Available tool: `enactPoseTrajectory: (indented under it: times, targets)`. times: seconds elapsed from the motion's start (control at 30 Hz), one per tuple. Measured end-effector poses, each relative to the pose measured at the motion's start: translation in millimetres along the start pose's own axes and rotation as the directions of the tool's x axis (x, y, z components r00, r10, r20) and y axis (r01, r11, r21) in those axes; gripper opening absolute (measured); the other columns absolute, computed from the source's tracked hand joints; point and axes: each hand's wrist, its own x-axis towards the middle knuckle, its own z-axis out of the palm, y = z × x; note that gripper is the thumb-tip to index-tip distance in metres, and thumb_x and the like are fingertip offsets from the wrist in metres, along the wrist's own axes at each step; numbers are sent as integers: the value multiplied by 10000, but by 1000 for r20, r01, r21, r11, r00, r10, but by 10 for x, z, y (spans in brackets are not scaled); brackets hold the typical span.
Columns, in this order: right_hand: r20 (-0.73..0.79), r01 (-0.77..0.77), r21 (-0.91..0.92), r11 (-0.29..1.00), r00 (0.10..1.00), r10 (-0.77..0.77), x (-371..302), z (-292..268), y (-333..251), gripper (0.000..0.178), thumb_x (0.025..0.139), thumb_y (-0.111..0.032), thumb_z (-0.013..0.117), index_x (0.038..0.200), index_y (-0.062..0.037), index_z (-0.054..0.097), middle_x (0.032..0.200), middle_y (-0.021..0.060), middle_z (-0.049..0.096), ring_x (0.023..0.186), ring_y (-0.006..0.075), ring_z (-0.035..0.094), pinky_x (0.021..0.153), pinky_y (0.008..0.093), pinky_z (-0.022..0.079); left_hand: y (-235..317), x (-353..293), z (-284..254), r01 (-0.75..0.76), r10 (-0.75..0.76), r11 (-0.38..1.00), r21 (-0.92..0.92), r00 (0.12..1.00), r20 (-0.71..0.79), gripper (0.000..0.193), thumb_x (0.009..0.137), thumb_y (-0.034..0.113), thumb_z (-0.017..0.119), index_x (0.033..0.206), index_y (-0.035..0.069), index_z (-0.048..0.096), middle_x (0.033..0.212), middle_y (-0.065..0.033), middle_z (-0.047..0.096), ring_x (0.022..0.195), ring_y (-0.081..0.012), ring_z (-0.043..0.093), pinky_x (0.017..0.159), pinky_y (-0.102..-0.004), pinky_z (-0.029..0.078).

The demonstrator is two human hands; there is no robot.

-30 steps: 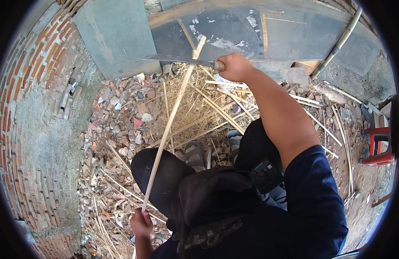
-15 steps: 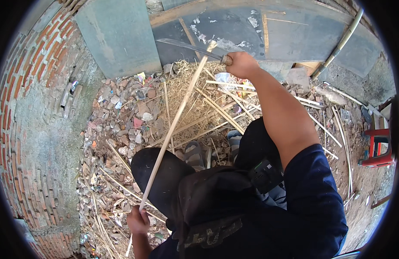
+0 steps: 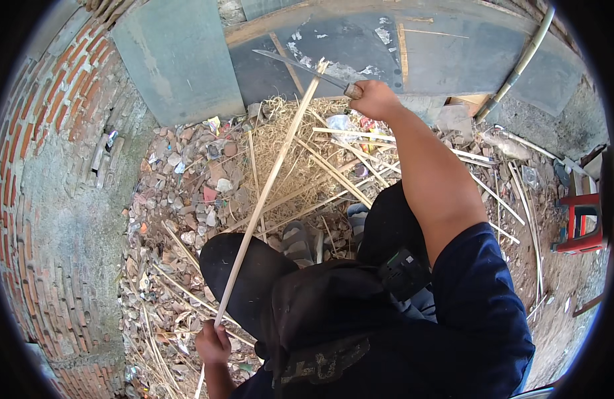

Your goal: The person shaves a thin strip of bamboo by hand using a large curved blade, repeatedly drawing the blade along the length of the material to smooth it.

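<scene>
My left hand (image 3: pixel 213 342) is closed round the near end of a long pale bamboo strip (image 3: pixel 274 177), which slants up and away across my left knee. At its far end the strip looks frayed, with splinters standing up. A machete (image 3: pixel 292 62) with a long thin blade and a wooden handle is gripped in my right hand (image 3: pixel 375 100). Its blade crosses the strip just below the tip, pointing left. Whether the edge is sunk into the bamboo or only rests on it, I cannot tell.
Pale shavings (image 3: pixel 280 143) and several loose bamboo strips (image 3: pixel 337 174) lie over rubble beyond my feet. A brick wall (image 3: pixel 51 233) rises on the left, grey panels (image 3: pixel 446 56) stand at the back. A red plastic stool (image 3: pixel 578 224) is at the right.
The machete blade has shifted slightly right and its tip now points higher. At the strip's far end more splinters stand apart. My left hand keeps its hold.
</scene>
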Motion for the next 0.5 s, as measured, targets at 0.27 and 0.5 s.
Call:
enactPoseTrajectory:
  times: [0.27,0.5]
  targets:
    - [-9,393,-149,907,917,-399,-95,27,-393,286,759,-269,683,1005,-128,714,874,162,717,815,346,692,791,450,550,39,-44,53,42,-42,996,-76,999,10,236,968,259,508,981,40,596,673,-215,608,627,-458,612,560,-537,473]
    - [-172,-225,180,958,951,255,104,1,171,406,799,-299,611,1128,-75,691,1133,193,695,1095,339,650,952,421,501,-7,-55,27,27,-25,999,-33,998,55,233,981,265,491,960,46,567,680,-207,612,639,-473,609,563,-547,473]
